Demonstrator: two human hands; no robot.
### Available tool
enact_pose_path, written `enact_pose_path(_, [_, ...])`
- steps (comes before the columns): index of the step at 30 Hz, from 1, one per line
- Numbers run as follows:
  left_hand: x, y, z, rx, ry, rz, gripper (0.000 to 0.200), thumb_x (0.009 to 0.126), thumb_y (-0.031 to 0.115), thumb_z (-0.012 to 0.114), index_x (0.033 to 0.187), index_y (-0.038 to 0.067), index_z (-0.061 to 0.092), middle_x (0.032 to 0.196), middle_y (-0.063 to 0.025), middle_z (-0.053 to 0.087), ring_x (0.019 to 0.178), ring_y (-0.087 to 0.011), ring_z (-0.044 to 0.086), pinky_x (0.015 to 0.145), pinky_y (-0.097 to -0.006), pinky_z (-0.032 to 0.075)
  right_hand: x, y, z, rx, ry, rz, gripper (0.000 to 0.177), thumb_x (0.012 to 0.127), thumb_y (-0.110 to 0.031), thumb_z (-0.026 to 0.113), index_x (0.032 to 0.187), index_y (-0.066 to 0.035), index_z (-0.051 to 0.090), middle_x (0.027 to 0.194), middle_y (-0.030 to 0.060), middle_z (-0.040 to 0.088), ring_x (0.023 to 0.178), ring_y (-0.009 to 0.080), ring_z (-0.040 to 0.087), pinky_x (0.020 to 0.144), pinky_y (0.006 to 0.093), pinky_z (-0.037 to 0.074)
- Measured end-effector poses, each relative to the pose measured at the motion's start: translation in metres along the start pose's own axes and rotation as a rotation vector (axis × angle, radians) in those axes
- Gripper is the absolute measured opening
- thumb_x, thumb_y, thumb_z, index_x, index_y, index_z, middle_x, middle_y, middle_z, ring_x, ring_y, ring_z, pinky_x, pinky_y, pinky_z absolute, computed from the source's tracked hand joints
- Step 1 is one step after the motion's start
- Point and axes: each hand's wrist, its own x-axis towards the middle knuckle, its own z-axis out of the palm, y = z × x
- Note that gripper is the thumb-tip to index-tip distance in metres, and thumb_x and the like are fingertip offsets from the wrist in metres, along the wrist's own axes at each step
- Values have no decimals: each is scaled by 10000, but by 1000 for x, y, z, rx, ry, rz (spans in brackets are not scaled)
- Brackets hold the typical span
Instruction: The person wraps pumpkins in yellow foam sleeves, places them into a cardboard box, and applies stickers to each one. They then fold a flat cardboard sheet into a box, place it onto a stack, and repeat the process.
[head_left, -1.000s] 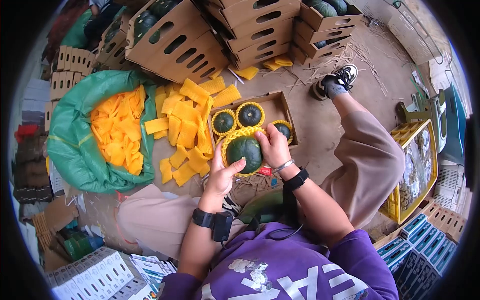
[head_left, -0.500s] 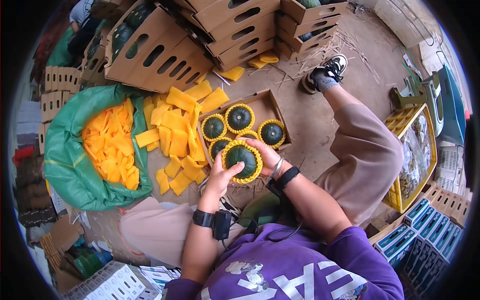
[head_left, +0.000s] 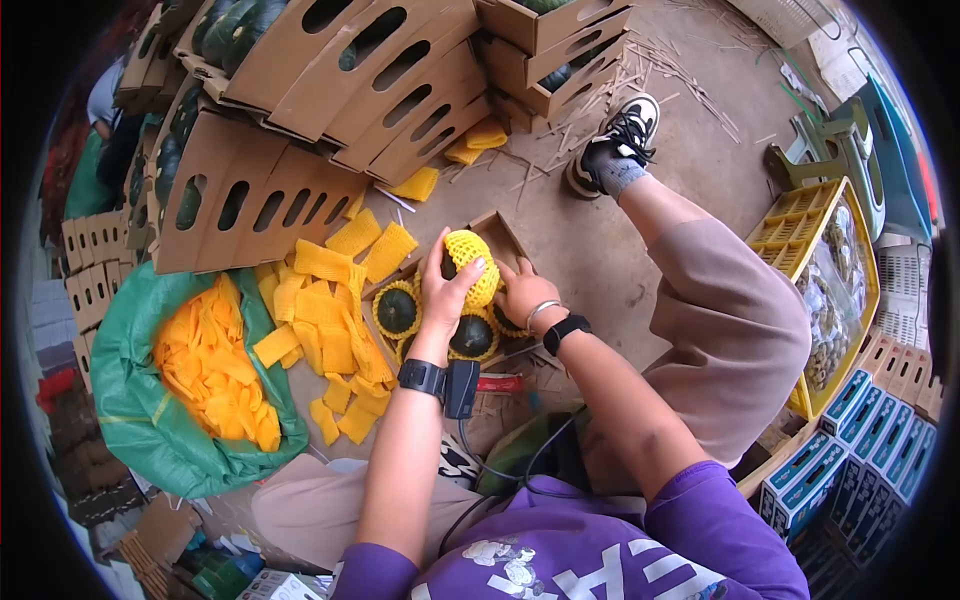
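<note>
A dark green squash in a yellow foam net (head_left: 478,278) is gripped by my left hand (head_left: 443,295), tilted so that mostly netting shows. It is held over an open cardboard box (head_left: 494,232). My right hand (head_left: 527,298) reaches into the right side of the box, its bent fingers over another netted squash (head_left: 508,322) that it partly hides. More netted squashes sit in the box, among them one at the left (head_left: 396,311) and one at the front (head_left: 472,337). Left of the box lies a pile of yellow foam nets (head_left: 325,310).
A green sack (head_left: 130,410) full of orange-yellow foam nets stands at the left. Stacked cardboard boxes (head_left: 270,170) with squashes rise behind. At the right are a yellow crate (head_left: 795,235) and blue-and-white cartons (head_left: 800,485). My outstretched leg (head_left: 730,310) borders the right side.
The netted squash has moved up over the box and turned, now in my left hand alone. My right hand has left it for a squash in the box. The view has shifted.
</note>
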Motion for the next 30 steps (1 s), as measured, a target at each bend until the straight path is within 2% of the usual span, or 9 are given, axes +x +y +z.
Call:
enact_pose_path(3, [45, -29, 11, -23, 53, 4, 789, 670, 213, 792, 1332, 29, 405, 1241, -137, 391, 1148, -251, 434, 989, -356, 368, 8, -6, -6, -255, -216, -16, 418, 832, -345, 601, 1206, -167, 541, 1293, 185, 435, 1024, 343, 578, 852, 382, 502])
enact_pose_path(5, [53, -35, 12, 794, 167, 259, 777, 629, 251, 817, 1289, 71, 450, 1173, -142, 396, 1102, -282, 441, 972, -372, 377, 4, -6, 5, -338, -240, -13, 273, 893, -256, 489, 1139, -194, 588, 1155, 152, 492, 1081, 320, 545, 844, 372, 502])
enact_pose_path(10, [50, -68, 22, 1381, 114, 556, 717, 557, 293, 816, 1206, 189, 530, 1160, -174, 373, 1093, -389, 379, 945, -459, 381, 3, 2, 32, -385, -146, -6, 316, 890, -197, 464, 1185, -202, 575, 1268, 209, 418, 1116, 352, 506, 851, 380, 503])
enact_pose_path(19, [59, -43, 44, 1723, -210, 117, 654, 643, 350, 776, 1210, 139, 529, 1187, -143, 429, 1115, -358, 414, 887, -468, 441, 1, 2, 20, -324, -215, 2, 336, 905, -221, 453, 1204, -131, 575, 1360, 214, 339, 1168, 337, 467, 895, 398, 478])
enact_pose_path(23, [51, -33, 20, 1483, -311, 127, 757, 698, 337, 757, 1350, 148, 421, 1391, -185, 358, 1271, -400, 332, 1017, -455, 358, 2, -4, 2, -229, -217, 9, 323, 887, -187, 454, 1158, -84, 596, 1341, 232, 385, 1143, 324, 517, 895, 396, 479])
enact_pose_path(24, [49, -17, 7, 1131, -300, 309, 734, 733, 312, 740, 1362, 137, 404, 1322, -208, 460, 1213, -374, 434, 1010, -415, 372, 2, -10, -10, -228, -219, -3, 323, 887, -187, 454, 1158, -84, 596, 1341, 232, 385, 1143, 324, 517, 895, 396, 479])
enact_pose_path(26, [31, -1, -37, 959, 126, 190, 586, 804, 192, 689, 1324, 80, 443, 1175, -185, 588, 999, -274, 609, 866, -354, 480, 8, -18, -30, -184, -254, -7, 265, 871, -162, 470, 1057, -88, 644, 1214, 211, 528, 1057, 306, 580, 872, 382, 491])
enact_pose_path(28, [18, -20, -123, 829, 481, 152, 256, 845, 142, 641, 1047, -4, 580, 806, -86, 657, 685, -152, 624, 619, -273, 511, 10, -16, -32, -167, -196, -77, 224, 837, -155, 514, 998, -101, 659, 1003, 153, 651, 956, 298, 627, 833, 383, 502])
enact_pose_path(30, [-7, -20, -186, 150, 419, -524, 231, 877, 214, 583, 1046, 56, 564, 761, -95, 648, 657, -175, 624, 496, -270, 460, 9, -13, -25, -114, -141, -112, 230, 831, -168, 525, 1011, -101, 651, 976, 154, 659, 934, 305, 631, 837, 384, 498])
